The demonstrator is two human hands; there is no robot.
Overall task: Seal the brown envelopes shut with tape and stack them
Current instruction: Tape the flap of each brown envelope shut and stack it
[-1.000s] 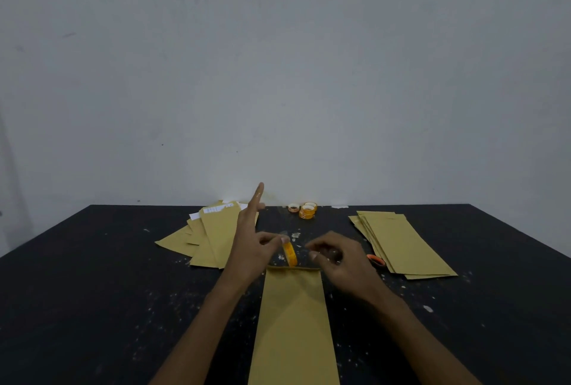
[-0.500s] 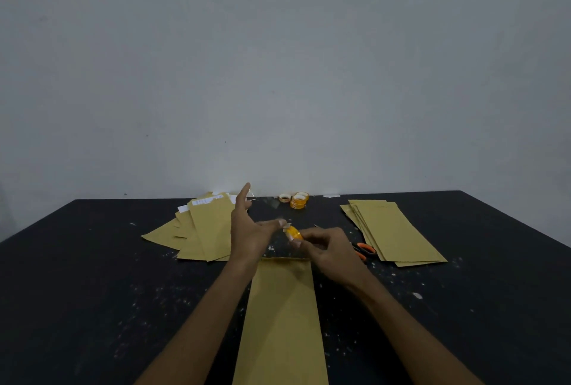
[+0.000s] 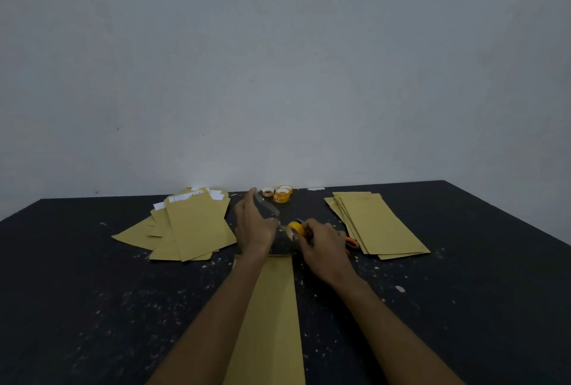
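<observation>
Right grip (image 3: 321,245) is curled round the roll (image 3: 295,228); left grip (image 3: 255,225), at its 9 o'clock, pinches the clear strip (image 3: 268,208) running off the roll, forefinger straight toward 12. Both are above the far end of the envelope (image 3: 272,307), which lies lengthwise on the surface (image 3: 92,292), reaching to 6. Scissors (image 3: 352,242) lie at the right grip's 3, beside the stack (image 3: 380,227). A loose pile (image 3: 191,227) sits at 9, spare rolls (image 3: 281,194) at 12
</observation>
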